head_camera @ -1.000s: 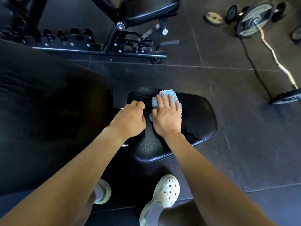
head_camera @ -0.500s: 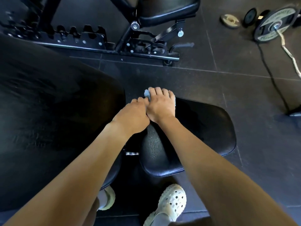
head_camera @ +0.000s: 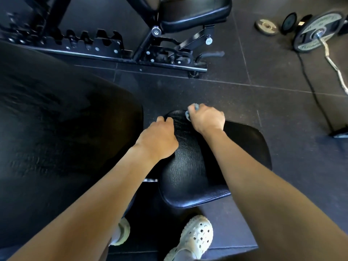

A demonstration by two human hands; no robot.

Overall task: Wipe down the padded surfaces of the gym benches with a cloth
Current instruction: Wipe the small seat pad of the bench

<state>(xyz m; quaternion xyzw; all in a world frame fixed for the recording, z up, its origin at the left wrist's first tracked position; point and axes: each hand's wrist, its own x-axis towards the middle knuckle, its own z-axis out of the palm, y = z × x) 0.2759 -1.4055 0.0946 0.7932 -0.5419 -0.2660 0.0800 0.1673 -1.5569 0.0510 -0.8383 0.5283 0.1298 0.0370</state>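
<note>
A black padded seat pad (head_camera: 190,176) of the gym bench lies below me, with the large black back pad (head_camera: 56,138) to its left. My right hand (head_camera: 208,119) is curled over the far edge of the seat pad, gripping a blue cloth (head_camera: 192,109) that is mostly hidden under the fingers. My left hand (head_camera: 159,140) rests on the seat pad's left edge, fingers curled over it, holding no cloth.
A second bench (head_camera: 192,14) with a black steel frame (head_camera: 113,53) stands behind. A curl bar (head_camera: 333,59) with weight plates (head_camera: 316,32) and loose plates (head_camera: 266,26) lie on the dark rubber floor at upper right. My pale clogs (head_camera: 195,236) stand beneath the seat.
My right hand slid the cloth from the top of the seat pad to its far edge and curled over it. The left hand stayed on the left edge.
</note>
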